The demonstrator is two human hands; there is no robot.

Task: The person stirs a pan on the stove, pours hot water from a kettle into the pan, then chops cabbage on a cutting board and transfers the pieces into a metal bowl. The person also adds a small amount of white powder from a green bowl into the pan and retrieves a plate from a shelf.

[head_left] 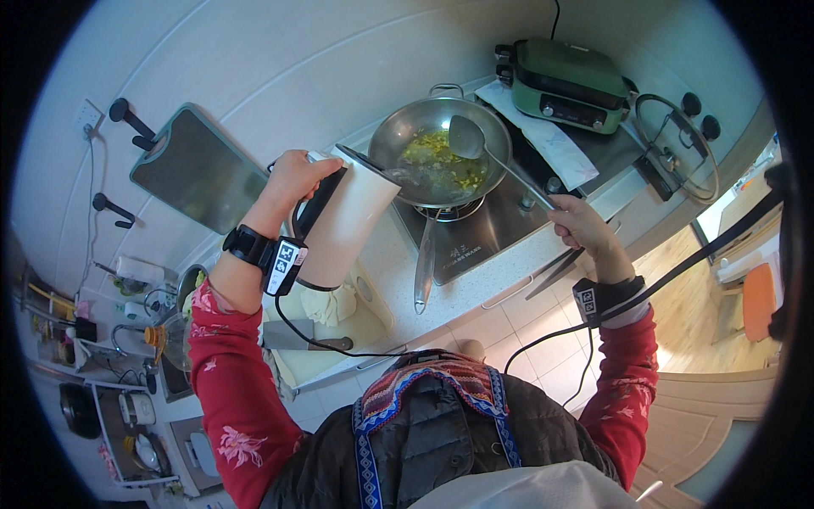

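Note:
My left hand (pixel 297 180) is closed round the handle of a white electric kettle (pixel 352 225), which is tilted with its dark top end toward the wok (pixel 384 140). The wok sits on the gas hob (pixel 487 240), and yellow-green chopped food (pixel 432 151) lies in liquid inside it. Closed round the long handle of a metal ladle (pixel 466 138) is my right hand (pixel 581 225), to the right of the wok. The ladle's bowl is over the food inside the wok; whether it touches the food I cannot tell.
A green electric grill (pixel 572 81) stands behind the hob, with a glass lid (pixel 670 157) on the wall rack beside it. A cleaver (pixel 297 335) lies on a pale board at the lower left. One cutting board (pixel 199 174) hangs on the wall. The wok's handle (pixel 426 267) points toward me.

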